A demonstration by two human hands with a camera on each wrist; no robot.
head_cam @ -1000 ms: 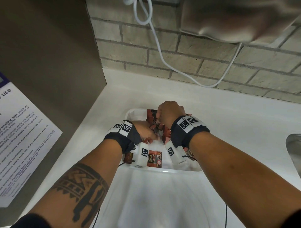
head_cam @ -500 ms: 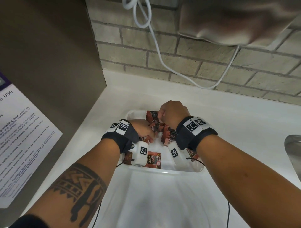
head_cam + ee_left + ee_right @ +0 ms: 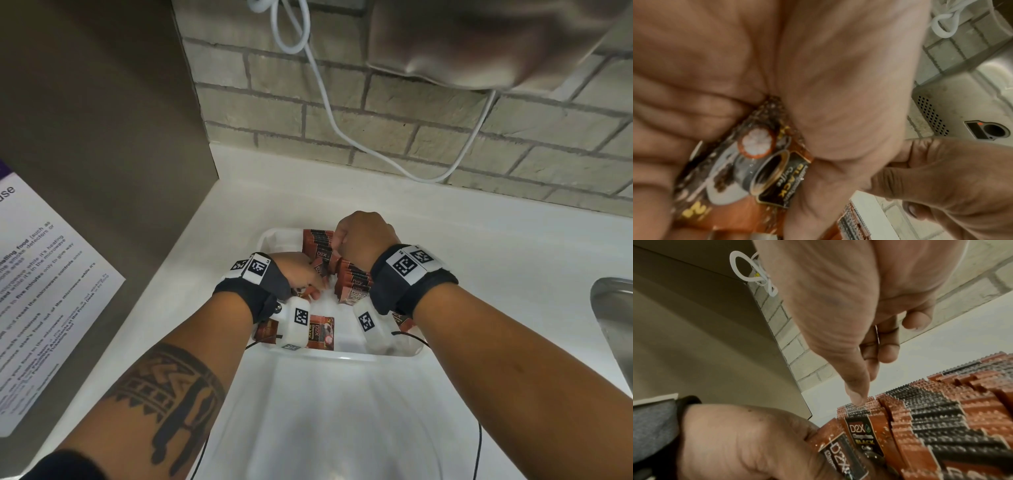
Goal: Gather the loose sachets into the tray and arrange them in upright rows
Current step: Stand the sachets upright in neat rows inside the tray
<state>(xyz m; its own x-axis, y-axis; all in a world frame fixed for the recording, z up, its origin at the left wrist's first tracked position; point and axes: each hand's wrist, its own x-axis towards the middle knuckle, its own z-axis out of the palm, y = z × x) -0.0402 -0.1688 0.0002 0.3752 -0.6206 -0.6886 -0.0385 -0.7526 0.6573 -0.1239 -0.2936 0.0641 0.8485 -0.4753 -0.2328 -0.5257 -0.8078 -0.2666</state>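
A white tray (image 3: 342,356) sits on the white counter with both hands inside it. Brown and black sachets (image 3: 354,282) stand upright in a row along its right half, with a few more (image 3: 317,241) at the far end. My left hand (image 3: 303,274) grips one sachet (image 3: 760,170) beside the row. My right hand (image 3: 359,236) hovers over the row with fingers curled. Its thumb tip (image 3: 857,395) touches the serrated tops of the nearest sachets (image 3: 865,423). Two loose sachets (image 3: 322,332) lie flat near the tray's front wall, partly behind the wrist cameras.
A steel sink (image 3: 613,325) lies at the right edge. A brown panel (image 3: 102,137) carrying a printed notice (image 3: 41,291) walls off the left. A white cable (image 3: 329,113) hangs down the brick wall, under a grey unit (image 3: 479,44).
My right hand has edged slightly toward the tray's far end along the row. My left hand still holds its sachet in about the same place.
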